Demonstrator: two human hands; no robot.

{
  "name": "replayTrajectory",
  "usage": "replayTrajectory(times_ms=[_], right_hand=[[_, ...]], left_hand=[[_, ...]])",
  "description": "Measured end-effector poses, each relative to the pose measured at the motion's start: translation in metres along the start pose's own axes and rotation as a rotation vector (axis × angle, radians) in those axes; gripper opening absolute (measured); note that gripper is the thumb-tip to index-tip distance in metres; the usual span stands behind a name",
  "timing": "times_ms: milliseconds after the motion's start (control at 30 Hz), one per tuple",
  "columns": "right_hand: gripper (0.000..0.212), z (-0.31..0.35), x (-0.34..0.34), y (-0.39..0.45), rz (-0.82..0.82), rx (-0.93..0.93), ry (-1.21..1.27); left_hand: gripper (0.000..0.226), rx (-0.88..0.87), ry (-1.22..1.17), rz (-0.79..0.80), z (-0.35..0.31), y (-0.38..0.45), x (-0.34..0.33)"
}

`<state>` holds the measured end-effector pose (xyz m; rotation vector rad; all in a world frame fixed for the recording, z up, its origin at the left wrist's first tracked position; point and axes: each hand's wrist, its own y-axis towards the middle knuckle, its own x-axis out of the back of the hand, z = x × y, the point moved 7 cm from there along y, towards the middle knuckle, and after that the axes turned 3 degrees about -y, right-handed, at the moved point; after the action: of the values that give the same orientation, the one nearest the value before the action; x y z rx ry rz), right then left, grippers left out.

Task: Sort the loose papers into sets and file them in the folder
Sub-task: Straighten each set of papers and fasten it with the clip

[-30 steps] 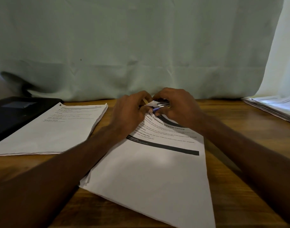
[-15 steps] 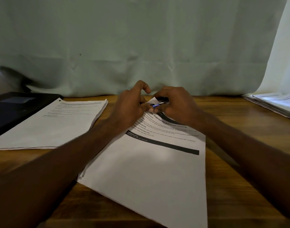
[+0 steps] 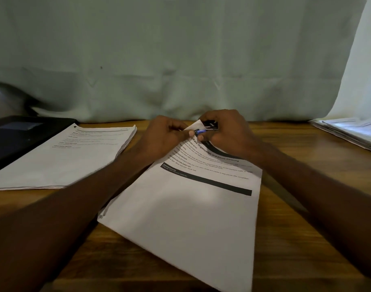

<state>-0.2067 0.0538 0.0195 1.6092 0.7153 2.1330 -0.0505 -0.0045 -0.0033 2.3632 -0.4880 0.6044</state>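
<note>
A set of printed papers (image 3: 191, 218) lies slanted on the wooden table in front of me, with a black bar across its top sheet. At its far corner my left hand (image 3: 163, 137) pinches the paper's edge. My right hand (image 3: 226, 131) grips a small binder clip (image 3: 208, 127), black and blue with metal arms, right at that corner. A second stack of papers (image 3: 64, 159) lies flat to the left. A black folder (image 3: 16, 135) sits at the far left, partly under that stack.
A third pile of papers (image 3: 353, 131) rests at the table's far right edge. A pale green cloth (image 3: 180, 60) hangs behind the table (image 3: 306, 239).
My left hand's raised finger has come down onto the paper corner. The right hand has shifted slightly with the clip at that corner. The papers stay where they were.
</note>
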Motion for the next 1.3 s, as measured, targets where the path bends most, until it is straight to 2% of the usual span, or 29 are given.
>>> replayTrajectory(times_ms=[100,233,333,500,634,700,767,834,900,1000,1134,1234,1301], right_hand=[[0.044,-0.001,-0.003,0.001,0.015,-0.005,0.016],[0.051,-0.006,-0.008,0.002,0.138,-0.048,0.059],[0.043,-0.019,-0.004,0.001,0.125,-0.156,0.137],[0.034,-0.043,0.0,-0.005,0.033,-0.474,0.671],[0.041,-0.059,-0.005,-0.009,0.096,-0.633,0.67],[0.042,-0.062,-0.012,-0.009,0.129,-0.673,0.812],[0.031,-0.06,-0.013,-0.006,0.133,-0.658,0.938],[0.018,-0.06,-0.005,-0.003,0.101,-0.572,0.848],[0.022,-0.054,0.002,-0.002,0.072,-0.473,0.667],[0.029,-0.036,0.004,-0.002,0.054,-0.365,0.589],[0.016,-0.02,0.007,-0.002,-0.023,-0.242,0.472],[0.008,-0.006,0.0,-0.004,0.001,-0.161,0.305],[0.013,-0.001,-0.008,-0.004,0.035,-0.138,0.211]], left_hand=[[0.015,-0.009,-0.012,0.005,0.003,0.001,-0.002],[0.011,0.001,-0.014,-0.012,0.005,0.001,-0.001],[0.009,0.057,-0.075,-0.026,0.011,0.002,0.005],[0.008,0.153,-0.18,0.0,0.023,0.003,0.008],[0.014,0.21,-0.257,0.017,0.027,0.0,0.006],[0.016,0.23,-0.311,0.025,0.028,-0.001,0.005],[0.018,0.243,-0.359,0.04,0.027,-0.003,0.005],[0.018,0.258,-0.375,0.053,0.026,-0.004,0.004],[0.017,0.265,-0.356,0.061,0.025,-0.005,0.003],[0.016,0.258,-0.334,0.059,0.023,-0.005,0.002],[0.014,0.233,-0.312,0.045,0.02,-0.003,0.0],[0.013,0.204,-0.265,0.02,0.022,-0.001,-0.001],[0.012,0.192,-0.229,0.003,0.026,0.002,-0.001]])
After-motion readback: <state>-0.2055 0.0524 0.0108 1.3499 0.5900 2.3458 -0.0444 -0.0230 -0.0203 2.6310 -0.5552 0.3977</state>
